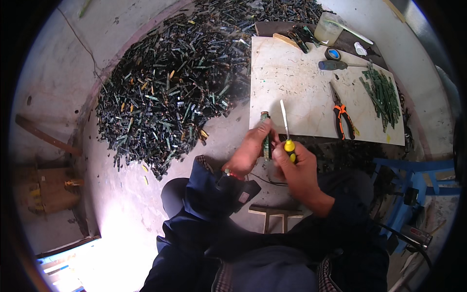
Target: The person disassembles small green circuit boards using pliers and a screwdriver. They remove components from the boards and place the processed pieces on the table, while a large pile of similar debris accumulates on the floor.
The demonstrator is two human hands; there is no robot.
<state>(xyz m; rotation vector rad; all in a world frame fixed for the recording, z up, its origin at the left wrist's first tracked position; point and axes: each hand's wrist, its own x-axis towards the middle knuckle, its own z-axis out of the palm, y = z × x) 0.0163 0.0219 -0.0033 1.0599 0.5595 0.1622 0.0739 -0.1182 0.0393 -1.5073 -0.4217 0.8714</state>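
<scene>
Left grip [250, 146] pinches 1 green strip [266, 144], right grip [302, 173] clasps 1 yellow-handled screwdriver [289, 145]; translucent cup [321, 25] holds cloudy liquid [327, 36] by pale surface [292, 78]; dark strips [160, 97] heap the floor [221, 134].

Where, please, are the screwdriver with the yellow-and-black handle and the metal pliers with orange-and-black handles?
Yellow-and-black screwdriver [289, 146]: head view, yellow part of the handle.
Orange-and-black metal pliers [338, 103]: head view, near the pivot.
</scene>
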